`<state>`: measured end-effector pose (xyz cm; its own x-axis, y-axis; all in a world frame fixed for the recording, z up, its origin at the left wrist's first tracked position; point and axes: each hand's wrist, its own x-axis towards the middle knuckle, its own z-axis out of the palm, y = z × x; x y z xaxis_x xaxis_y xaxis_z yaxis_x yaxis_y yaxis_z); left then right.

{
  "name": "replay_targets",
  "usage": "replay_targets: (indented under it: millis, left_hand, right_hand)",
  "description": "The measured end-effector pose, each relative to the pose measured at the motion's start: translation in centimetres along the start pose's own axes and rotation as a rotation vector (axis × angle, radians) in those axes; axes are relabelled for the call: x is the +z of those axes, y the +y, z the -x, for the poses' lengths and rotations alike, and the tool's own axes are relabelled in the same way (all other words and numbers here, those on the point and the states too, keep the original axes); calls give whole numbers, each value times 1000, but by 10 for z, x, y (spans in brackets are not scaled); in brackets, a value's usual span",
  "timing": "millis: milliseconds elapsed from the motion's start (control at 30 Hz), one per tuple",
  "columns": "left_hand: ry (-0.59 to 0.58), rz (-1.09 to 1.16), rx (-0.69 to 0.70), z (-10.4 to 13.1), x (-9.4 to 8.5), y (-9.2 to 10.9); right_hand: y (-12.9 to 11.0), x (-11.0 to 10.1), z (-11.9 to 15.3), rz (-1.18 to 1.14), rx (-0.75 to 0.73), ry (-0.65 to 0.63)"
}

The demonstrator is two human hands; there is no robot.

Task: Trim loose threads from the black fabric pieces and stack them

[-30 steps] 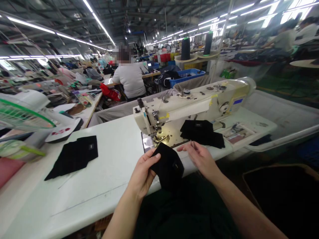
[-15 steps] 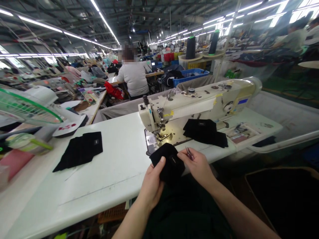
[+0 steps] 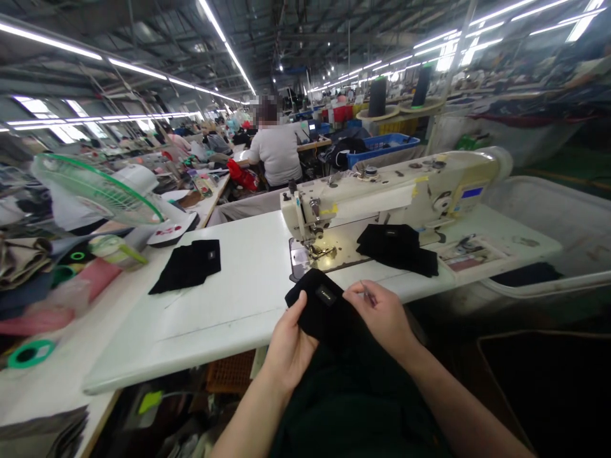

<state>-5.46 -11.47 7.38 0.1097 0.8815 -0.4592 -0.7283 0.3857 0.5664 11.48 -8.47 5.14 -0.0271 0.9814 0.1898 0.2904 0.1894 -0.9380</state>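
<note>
A black fabric piece [image 3: 312,319] with a small dark label [image 3: 326,294] is held up in front of the table edge. My left hand [image 3: 288,343] grips its left side, thumb on top and fingers beneath. At its right edge, my right hand [image 3: 384,318] pinches the cloth between thumb and finger. Tucked in that same hand is a small pointed metal tool [image 3: 368,295], mostly hidden by the fingers. Just beyond is a sewing machine [image 3: 382,197], its presser foot [image 3: 319,251] above a metal plate. Black labelled pieces [image 3: 397,248] lie under its arm.
Another black labelled piece [image 3: 191,266] lies on the white tabletop [image 3: 252,267] to the left. Past it stand a green-rimmed fan [image 3: 100,187] and a cluttered side table with a green ring [image 3: 31,353]. A person [image 3: 277,152] sits ahead, near a blue crate [image 3: 382,147].
My view has swung left, bringing more of the side table into sight. The held piece has been turned so its label faces up more flatly; both hands keep their grip.
</note>
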Motion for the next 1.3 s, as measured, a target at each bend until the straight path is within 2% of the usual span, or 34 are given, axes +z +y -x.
replay_targets:
  millis: [133,267,333,467,567,667,733,800,867,933,1100,1300]
  left_hand:
    - [27,41,8,11,0,-5]
    - [21,25,-10,19,3,-13]
    - [14,13,-4,22,4,-17]
    - [28,39,-8,22,1,-20]
    - [22,46,-42,17,-1,-18]
    - [36,41,-59,8,-1,-16]
    - [54,40,-69,1,2,-14]
    - [81,40,-74,-8,4,-11]
    - [120,35,-70,-17,7,-7]
    - [162,24,-68,-29,9,-3]
    - [160,-10,-141,-60,11,5]
    - [173,101,-163,-85,12,9]
  right_hand:
    - [-1,-5,1,-122,39,90]
    - [-3,-5,9,-72,-45,-21]
    - [-4,-4,11,-60,-108,2]
    - [1,-8,9,-129,19,166]
    - [5,-11,8,-178,29,134]
    - [6,-8,9,-151,-22,32]
    - [9,-5,6,-109,-64,14]
    - [13,-4,0,-82,-61,86]
    - [20,-7,-10,-87,16,193]
    - [27,-9,-20,-117,98,220]
    - [34,-9,-37,-77,182,15]
    - [37,-26,-52,-22,231,166]
